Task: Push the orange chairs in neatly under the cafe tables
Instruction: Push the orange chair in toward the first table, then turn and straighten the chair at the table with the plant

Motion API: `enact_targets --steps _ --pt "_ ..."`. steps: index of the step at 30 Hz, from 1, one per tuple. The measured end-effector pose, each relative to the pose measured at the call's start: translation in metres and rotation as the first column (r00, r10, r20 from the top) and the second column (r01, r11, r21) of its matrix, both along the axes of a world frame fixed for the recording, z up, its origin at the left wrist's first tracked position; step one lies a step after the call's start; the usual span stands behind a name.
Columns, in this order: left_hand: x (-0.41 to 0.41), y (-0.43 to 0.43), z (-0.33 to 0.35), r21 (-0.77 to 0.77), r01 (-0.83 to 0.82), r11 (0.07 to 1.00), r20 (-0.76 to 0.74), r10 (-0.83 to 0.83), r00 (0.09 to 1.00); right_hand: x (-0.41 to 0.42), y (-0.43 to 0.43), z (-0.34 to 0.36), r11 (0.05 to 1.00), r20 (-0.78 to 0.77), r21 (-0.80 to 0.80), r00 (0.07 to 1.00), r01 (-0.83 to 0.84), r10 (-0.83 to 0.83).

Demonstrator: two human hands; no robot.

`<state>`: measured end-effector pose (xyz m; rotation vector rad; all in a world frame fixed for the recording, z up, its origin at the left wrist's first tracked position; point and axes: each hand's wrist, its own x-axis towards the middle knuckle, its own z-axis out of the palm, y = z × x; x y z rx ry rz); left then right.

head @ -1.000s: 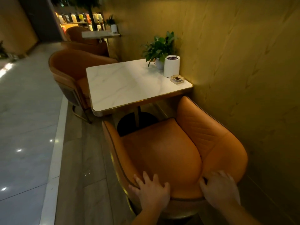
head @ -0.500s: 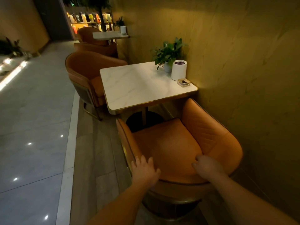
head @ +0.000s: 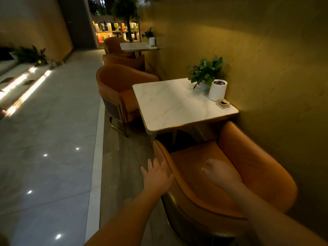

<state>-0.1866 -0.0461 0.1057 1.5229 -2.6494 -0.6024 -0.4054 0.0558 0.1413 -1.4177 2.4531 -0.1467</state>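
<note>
Left hand (head: pixel 157 176) spread flat, touching outer left rim of near orange chair (head: pixel 248 174), right hand (head: pixel 221 174) loosely open above its seat, marble table (head: pixel 177 103) just beyond, seat front barely under edge

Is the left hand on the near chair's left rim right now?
Touching, as far as it shows. The head view has the left hand with its palm edge overlapping the near orange chair at the left rim, no gap visible.
</note>
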Motion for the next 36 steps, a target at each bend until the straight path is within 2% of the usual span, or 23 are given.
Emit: enact_targets --steps 7,14,20,26,32,36 --pt "0.075 -0.079 0.012 0.018 0.004 1.0 0.006 -0.004 1.0 0.069 -0.085 0.017 0.999 -0.037 -0.053 0.999 0.009 -0.011" --pt "0.126 -0.155 0.017 -0.019 -0.061 0.998 -0.022 0.06 0.998 0.116 -0.163 0.03 0.989 -0.132 -0.114 0.988 -0.09 0.075" --pt "0.157 -0.235 0.018 -0.039 -0.143 0.989 -0.028 0.142 0.989 0.15 -0.262 0.03 0.971 -0.154 -0.175 0.979 -0.161 0.135" --pt "0.174 -0.352 0.025 -0.098 -0.214 0.972 0.004 0.215 0.977 0.169 -0.397 0.027 0.947 -0.119 -0.201 0.965 -0.252 0.232" --pt "0.192 -0.459 0.026 -0.07 -0.26 0.963 0.05 0.264 0.963 0.186 -0.53 0.021 0.935 -0.017 -0.218 0.959 -0.28 0.284" --pt "0.21 -0.527 0.024 -0.073 -0.309 0.948 0.047 0.313 0.949 0.204 -0.602 0.019 0.921 -0.01 -0.201 0.941 -0.333 0.339"
